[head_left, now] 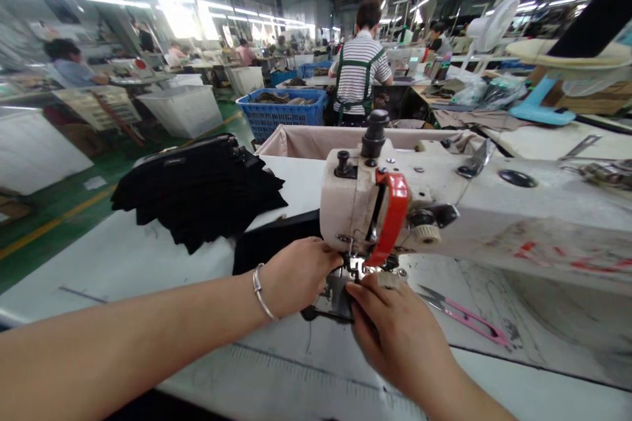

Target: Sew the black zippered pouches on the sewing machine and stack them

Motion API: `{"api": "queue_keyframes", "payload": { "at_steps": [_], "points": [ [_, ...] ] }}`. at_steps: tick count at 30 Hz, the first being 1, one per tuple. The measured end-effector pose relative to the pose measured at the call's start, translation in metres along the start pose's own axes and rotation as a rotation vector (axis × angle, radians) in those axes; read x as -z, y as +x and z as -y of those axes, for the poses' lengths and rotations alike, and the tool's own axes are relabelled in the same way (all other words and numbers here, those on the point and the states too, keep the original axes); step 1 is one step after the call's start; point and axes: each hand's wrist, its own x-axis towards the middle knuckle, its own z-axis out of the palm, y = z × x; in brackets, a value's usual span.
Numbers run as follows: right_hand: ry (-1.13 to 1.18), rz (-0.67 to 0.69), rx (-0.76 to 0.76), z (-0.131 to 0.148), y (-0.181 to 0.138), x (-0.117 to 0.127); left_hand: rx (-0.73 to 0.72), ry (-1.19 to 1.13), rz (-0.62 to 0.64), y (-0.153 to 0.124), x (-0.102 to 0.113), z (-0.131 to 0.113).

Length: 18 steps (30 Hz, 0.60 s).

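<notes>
A white sewing machine (340, 197) with a red lever-shaped guard (392, 217) stands in front of me. My left hand (299, 273), a silver bracelet on its wrist, reaches to the left side of the needle area. Its fingers are curled closed, and what they grip is hidden. A black fabric piece (266, 240) lies right behind that hand, against the machine head. My right hand (395, 322) is just in front of the presser foot, over the metal plate (336, 296). Its thumb and forefinger are pressed together; anything between them is too small to name.
Black pieces (197, 191) are piled at the table's left. Pink-handled thread snips (474, 322) lie right of my right hand. A cloth-lined bin (306, 139) and a blue basket (281, 115) stand beyond the machine. A person in stripes (359, 66) sits ahead, back turned.
</notes>
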Motion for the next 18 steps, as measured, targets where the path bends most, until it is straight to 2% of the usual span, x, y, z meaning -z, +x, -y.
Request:
{"api": "queue_keyframes", "payload": {
  "at_steps": [4, 7, 11, 15, 18],
  "points": [
    [0.008, 0.017, 0.048, 0.003, 0.001, 0.003, 0.155, -0.109, 0.169, -0.003, 0.016, -0.012],
    [-0.019, 0.061, 0.073, 0.007, 0.003, 0.002, 0.212, -0.210, 0.174, -0.002, 0.022, -0.010],
    [-0.032, 0.072, 0.080, 0.009, 0.004, -0.001, 0.149, -0.130, 0.084, -0.001, 0.015, -0.005],
    [-0.036, 0.085, 0.085, 0.008, 0.003, -0.003, 0.045, 0.089, 0.130, -0.003, 0.004, -0.004],
    [-0.030, 0.109, 0.076, 0.009, 0.003, -0.004, 0.012, 0.141, 0.142, -0.004, 0.001, -0.004]
  ]
}}
